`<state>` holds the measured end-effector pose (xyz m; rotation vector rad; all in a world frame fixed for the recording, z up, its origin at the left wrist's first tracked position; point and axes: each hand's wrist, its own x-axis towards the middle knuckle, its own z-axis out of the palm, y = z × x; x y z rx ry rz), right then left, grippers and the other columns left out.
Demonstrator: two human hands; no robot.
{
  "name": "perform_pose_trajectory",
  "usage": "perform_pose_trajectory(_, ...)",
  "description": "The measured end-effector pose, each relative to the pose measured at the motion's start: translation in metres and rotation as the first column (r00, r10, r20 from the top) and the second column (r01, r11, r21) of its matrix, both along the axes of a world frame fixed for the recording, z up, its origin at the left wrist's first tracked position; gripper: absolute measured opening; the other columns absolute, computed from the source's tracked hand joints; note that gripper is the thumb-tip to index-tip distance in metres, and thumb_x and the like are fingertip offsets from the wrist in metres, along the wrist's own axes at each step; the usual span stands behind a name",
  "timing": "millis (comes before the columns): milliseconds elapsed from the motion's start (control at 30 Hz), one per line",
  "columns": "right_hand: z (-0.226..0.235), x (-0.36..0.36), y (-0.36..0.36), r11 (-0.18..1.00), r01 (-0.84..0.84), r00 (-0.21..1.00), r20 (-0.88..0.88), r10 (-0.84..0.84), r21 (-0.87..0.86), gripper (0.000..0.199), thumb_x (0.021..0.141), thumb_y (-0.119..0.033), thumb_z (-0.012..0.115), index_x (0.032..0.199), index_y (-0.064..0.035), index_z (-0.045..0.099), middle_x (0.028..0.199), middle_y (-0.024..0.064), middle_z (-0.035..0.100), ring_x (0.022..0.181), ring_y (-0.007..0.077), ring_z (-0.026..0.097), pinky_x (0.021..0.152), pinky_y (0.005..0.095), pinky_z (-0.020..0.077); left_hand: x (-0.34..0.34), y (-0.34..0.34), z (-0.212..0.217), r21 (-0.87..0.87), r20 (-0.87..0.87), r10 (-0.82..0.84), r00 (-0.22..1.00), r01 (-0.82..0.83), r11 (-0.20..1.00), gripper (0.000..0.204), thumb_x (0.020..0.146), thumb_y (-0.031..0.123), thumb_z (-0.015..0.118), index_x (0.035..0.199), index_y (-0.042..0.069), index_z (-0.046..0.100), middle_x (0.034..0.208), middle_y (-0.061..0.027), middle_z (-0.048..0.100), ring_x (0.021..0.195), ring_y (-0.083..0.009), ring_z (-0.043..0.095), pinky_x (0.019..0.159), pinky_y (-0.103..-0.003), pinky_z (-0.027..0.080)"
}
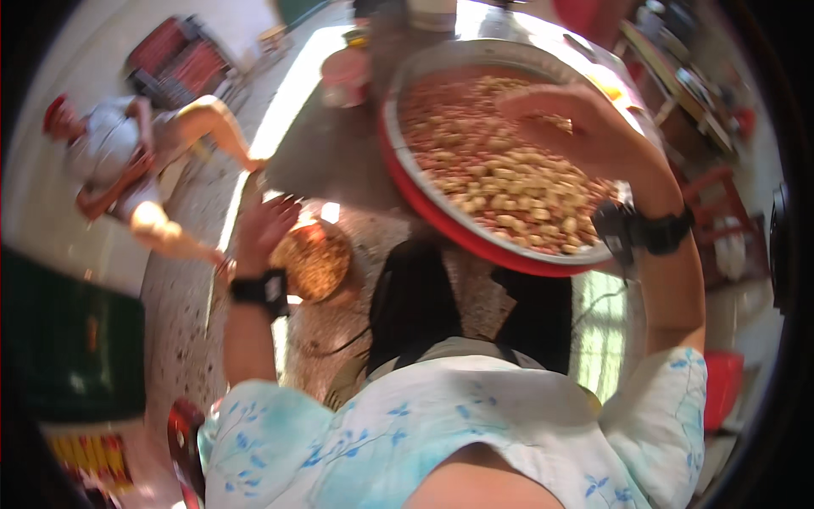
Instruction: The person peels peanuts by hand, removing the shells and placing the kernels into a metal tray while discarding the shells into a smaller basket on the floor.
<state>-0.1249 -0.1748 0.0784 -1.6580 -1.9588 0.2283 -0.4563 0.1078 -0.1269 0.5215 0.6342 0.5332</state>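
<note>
A wide, shallow metal tray point(395, 140) rests on a red basin point(475, 243) to the front right. Pale tan pieces that look like peanuts point(521, 191) are heaped in its near half, with smaller reddish ones point(441, 106) spread behind. Over the tray's right side is my right hand point(577, 123), back up and pointing left. Motion blurs its fingers, so any grip is unclear. Lower on the left, my left hand point(270, 225) hovers by the rim of a round container point(315, 263) of orange-brown bits. Its fingers are spread, apparently holding nothing.
At the left, another person point(119, 148) sits low with legs stretched toward the container. A red chair point(182, 64) stands behind them. Beyond the tray's left edge is a pink bucket point(345, 76). A wooden chair point(721, 212) stands at the right, and a cable point(339, 346) lies near my legs.
</note>
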Motion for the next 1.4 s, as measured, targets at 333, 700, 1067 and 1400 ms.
perform_pose_trajectory(333, 0.022, 0.127, -0.026, 0.977, 0.181, 0.983, 0.004, -0.182, 0.110, 0.028, 0.082, -0.021, 0.057, 0.103, -0.0029, 0.058, 0.089, 0.0040, 0.062, 0.084, 0.0091, 0.057, 0.076, 0.0240, 0.0446, 0.061, -0.036, 0.183, 0.845, -0.071, 0.074, 0.995, 0.021, 0.534, 0.017, 0.087, 0.026, 0.049, 0.085, 0.009, 0.051, 0.059, 0.0028, 0.042, 0.059, -0.0089, 0.048, 0.056, -0.021, 0.038)
perform_pose_trajectory(700, -0.060, 0.183, 0.016, 0.856, 0.361, 0.002, -0.918, 0.396, 0.369, 0.015, 0.083, -0.013, 0.047, 0.091, -0.0007, 0.050, 0.089, 0.0139, 0.055, 0.083, 0.0248, 0.055, 0.074, 0.0374, 0.0472, 0.330, -0.071, 0.211, 0.903, -0.170, -0.173, 0.970, 0.223, 0.367, 0.032, 0.078, 0.013, 0.058, 0.108, 0.005, 0.049, 0.084, -0.0032, 0.058, 0.074, -0.0110, 0.056, 0.067, -0.025, 0.046)
perform_pose_trajectory(1067, -0.105, 0.185, 0.029, 0.853, 0.492, -0.298, -0.954, -0.021, -0.173, 0.021, 0.083, -0.012, 0.050, 0.099, 0.0001, 0.048, 0.099, 0.0125, 0.052, 0.090, 0.0250, 0.052, 0.078, 0.0375, 0.0437, 0.411, 0.004, 0.090, 0.493, -0.711, 0.491, 0.503, 0.855, -0.160, 0.030, 0.068, 0.018, 0.054, 0.090, -0.001, 0.059, 0.080, -0.0155, 0.062, 0.066, -0.0235, 0.060, 0.058, -0.032, 0.046)
perform_pose_trajectory(1400, -0.115, 0.227, 0.008, 0.609, 0.768, -0.366, -0.917, 0.161, -0.199, 0.011, 0.077, -0.009, 0.053, 0.087, -0.0028, 0.051, 0.081, 0.0077, 0.054, 0.071, 0.0208, 0.055, 0.063, 0.0318, 0.0439, 0.486, -0.124, 0.086, 0.535, -0.656, 0.289, 0.697, 0.700, -0.473, 0.041, 0.078, 0.043, 0.051, 0.104, 0.012, 0.057, 0.094, -0.0150, 0.058, 0.089, -0.0293, 0.054, 0.077, -0.037, 0.044)
